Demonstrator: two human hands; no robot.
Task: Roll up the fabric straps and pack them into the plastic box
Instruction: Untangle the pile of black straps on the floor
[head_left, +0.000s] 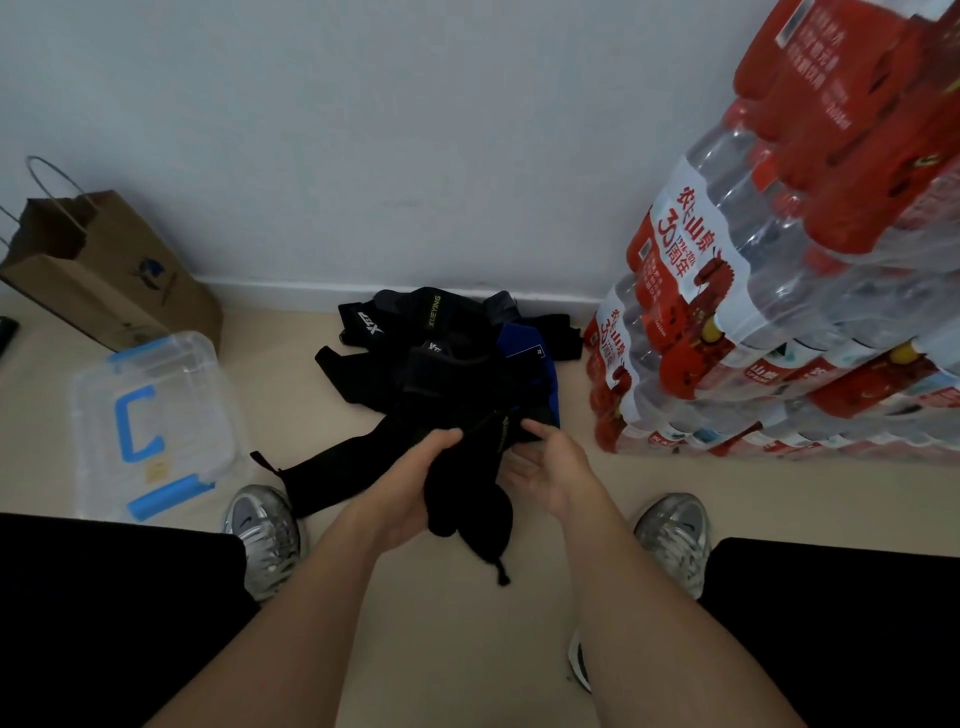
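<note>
Left hand gripped black strap, right hand pinched it alongside, just on the near side of strap pile | bottle packs right of pile | paper bag far left of pile | lidded plastic box left of pile

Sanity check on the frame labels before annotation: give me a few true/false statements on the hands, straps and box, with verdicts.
1. Both the left hand and the right hand hold one black strap. True.
2. The plastic box sits on the person's right. False: it is on the left, near the left shoe.
3. A brown paper bag stands behind the box, by the wall. True.
4. The pile of straps is already in the box. False: it lies on the floor by the wall.
5. Packs of bottled water are stacked on the right. True.
</note>
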